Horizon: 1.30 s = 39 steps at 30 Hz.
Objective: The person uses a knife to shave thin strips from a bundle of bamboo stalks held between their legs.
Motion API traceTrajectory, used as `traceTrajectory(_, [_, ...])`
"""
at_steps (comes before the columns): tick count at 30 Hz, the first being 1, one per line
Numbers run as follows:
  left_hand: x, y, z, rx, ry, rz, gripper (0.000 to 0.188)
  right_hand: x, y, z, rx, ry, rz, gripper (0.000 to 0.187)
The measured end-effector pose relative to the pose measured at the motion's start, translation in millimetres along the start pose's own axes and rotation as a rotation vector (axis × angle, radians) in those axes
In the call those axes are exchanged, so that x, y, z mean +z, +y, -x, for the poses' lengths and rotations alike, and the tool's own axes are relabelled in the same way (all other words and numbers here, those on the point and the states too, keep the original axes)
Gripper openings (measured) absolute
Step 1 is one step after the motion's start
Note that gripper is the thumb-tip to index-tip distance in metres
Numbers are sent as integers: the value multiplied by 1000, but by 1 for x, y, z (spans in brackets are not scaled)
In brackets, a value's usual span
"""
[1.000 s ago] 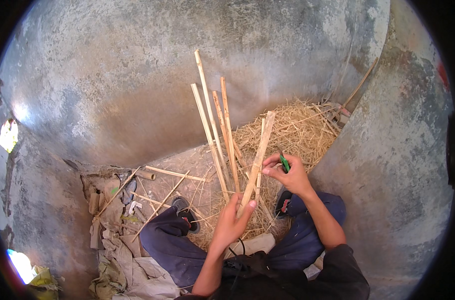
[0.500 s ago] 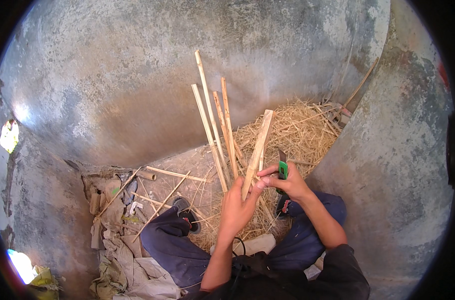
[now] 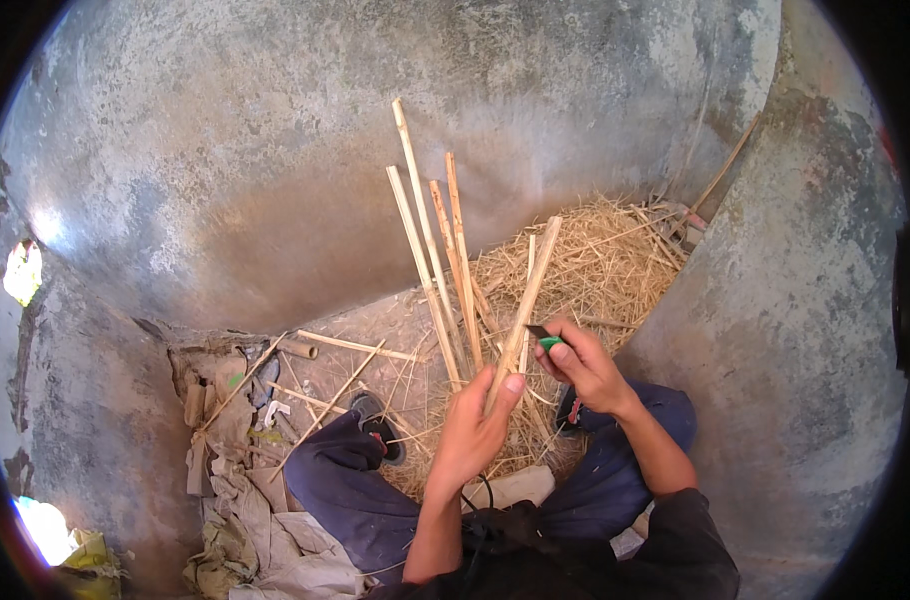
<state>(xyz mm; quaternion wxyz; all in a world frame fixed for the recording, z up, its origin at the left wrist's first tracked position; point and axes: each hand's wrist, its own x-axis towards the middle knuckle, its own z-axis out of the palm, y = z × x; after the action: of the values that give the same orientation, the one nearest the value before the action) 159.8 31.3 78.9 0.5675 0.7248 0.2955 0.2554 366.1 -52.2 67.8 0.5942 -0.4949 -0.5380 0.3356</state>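
Bamboo strip [image 3: 532, 290] aslant, lower part in left grip [image 3: 470, 430], rest above.

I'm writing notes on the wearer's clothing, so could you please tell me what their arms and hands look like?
The left hand and right hand wear no gloves, and no watch or bracelet shows. The left forearm and right forearm are bare; a loose black sleeve begins above the right one.

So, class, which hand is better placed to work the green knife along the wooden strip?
The right hand, I'd judge: it holds the green knife, with the dark blade at the wooden strip. The left hand holds the strip's lower part, so seems better suited to steadying.
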Motion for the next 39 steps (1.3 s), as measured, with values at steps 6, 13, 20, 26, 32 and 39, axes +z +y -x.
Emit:
traceTrajectory(6, [-2,20,8,27,-15,33,34,8,-6,6,-240,3,523,18])
traceTrajectory(13, [-4,16,10,-29,-45,27,27,14,-11,8,-316,17,759,15])
traceTrajectory(20, [0,24,12,-19,24,-34,28,23,-4,13,-420,102,974,20])
traceTrajectory(26, [-1,30,9,-34,34,-43,30,34,-8,15,-436,179,1010,33])
traceTrajectory(32, [-6,27,8,-3,37,-4,32,41,-3,19,-428,136,984,28])
traceTrajectory(39, [-12,29,8,-60,14,-5,31,25,1,11,-381,164,677,18])
